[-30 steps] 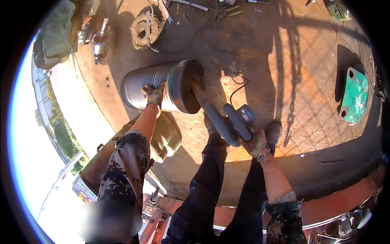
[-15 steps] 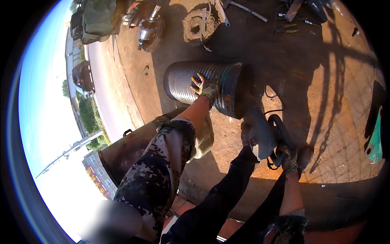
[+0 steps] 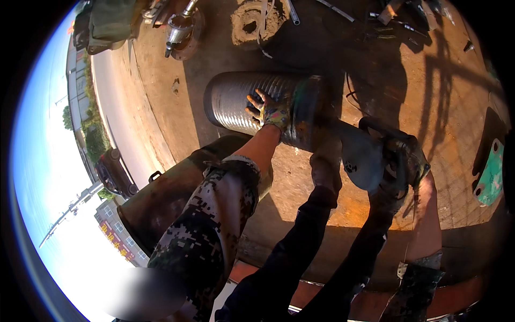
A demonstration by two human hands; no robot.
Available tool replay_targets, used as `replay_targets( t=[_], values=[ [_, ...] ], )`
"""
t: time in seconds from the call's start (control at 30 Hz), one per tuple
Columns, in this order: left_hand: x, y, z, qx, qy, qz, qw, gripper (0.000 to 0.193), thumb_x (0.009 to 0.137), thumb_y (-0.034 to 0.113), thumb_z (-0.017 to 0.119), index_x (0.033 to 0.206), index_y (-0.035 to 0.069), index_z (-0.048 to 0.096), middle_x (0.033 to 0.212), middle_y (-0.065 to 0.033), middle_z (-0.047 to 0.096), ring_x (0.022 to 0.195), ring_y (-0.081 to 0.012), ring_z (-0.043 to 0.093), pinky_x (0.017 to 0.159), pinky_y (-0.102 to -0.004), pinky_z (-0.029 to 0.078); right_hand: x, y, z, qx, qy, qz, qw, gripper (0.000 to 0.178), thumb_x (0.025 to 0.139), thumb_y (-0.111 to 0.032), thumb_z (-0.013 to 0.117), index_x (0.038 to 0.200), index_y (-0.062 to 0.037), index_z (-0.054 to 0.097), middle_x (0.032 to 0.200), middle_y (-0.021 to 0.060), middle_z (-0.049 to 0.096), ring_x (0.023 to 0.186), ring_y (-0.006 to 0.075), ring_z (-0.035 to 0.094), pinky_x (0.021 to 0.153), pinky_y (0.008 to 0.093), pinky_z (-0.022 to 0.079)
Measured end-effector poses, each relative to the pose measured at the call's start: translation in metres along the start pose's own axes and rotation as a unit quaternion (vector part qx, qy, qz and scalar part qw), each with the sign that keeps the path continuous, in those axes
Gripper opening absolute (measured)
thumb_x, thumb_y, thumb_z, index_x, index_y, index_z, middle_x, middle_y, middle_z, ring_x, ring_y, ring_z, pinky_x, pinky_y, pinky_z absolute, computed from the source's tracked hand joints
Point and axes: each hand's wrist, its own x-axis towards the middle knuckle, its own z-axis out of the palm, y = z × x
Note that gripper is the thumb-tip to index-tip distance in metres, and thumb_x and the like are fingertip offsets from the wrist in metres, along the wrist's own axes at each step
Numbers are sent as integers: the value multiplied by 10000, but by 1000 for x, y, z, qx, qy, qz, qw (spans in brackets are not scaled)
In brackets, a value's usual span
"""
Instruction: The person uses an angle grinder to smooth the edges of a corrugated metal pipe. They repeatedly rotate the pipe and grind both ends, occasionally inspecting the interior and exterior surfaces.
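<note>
A ribbed metal cylinder (image 3: 228, 99) lies on its side on the ground. My left hand (image 3: 271, 112), in a patterned, stained glove, presses on its ribs with the fingers spread. My gloved right hand (image 3: 412, 158) is closed on the black headband of a grey welding mask (image 3: 360, 153). The mask hangs near the cylinder's right end, above my boots. It hides part of that end, and my right fingertips are partly hidden behind the band.
A dark rusty drum (image 3: 166, 196) lies to my left. Ahead are a shiny metal shaft part (image 3: 179, 29), a clay-coated ring (image 3: 241, 32) and scattered tools (image 3: 397, 24). A thin cable (image 3: 350, 91) runs beyond the mask. A green plate (image 3: 491, 174) lies at right.
My right hand has moved forward and to the right, carrying the welding mask with it. My left hand stays on the cylinder. The whole view has shifted slightly.
</note>
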Motion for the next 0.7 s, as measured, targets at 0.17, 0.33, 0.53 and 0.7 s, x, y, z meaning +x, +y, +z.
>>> replay_targets(
  t=[0.17, 0.33, 0.53, 0.7],
  values=[
    [-8, -10, 11, -21, 2, 2, 1000, 1162, 885, 800, 582, 1711, 227, -1, 1783, -86, -76, 1612, -454, -99, 1284, -614, 102, 45, -74, -42, -97, 95, 27, 990, 329, 1030, -248, 610, 1248, -18, 700, 947, 87, 727, 711, 155, 654, 631, 286, 538],
    [8, -62, 42, -25, 65, 64, 996, 1157, 934, 711, 594, 1697, 94, -19, 1744, -250, -107, 1592, -501, -89, 1293, -574, 9, 94, -109, -76, -169, 51, 50, 983, 358, 1043, -266, 581, 1270, -9, 686, 986, 107, 737, 775, 183, 683, 690, 304, 570],
    [-6, -62, 55, -69, 81, 100, 989, 1142, 934, 673, 633, 1696, 87, 17, 1736, -278, -49, 1571, -547, -18, 1297, -563, 41, 129, -80, -137, -163, -62, 95, 980, 393, 1059, -287, 546, 1295, 2, 670, 1033, 130, 749, 851, 216, 718, 760, 327, 608],
    [13, -83, 57, -67, 142, 175, 972, 1105, 951, 638, 649, 1701, 118, 27, 1734, -281, -36, 1569, -540, 4, 1293, -569, 70, 130, 26, -178, 6, -222, 120, 967, 423, 1072, -304, 517, 1316, 12, 657, 1073, 149, 759, 915, 244, 748, 819, 345, 639]
  ],
)
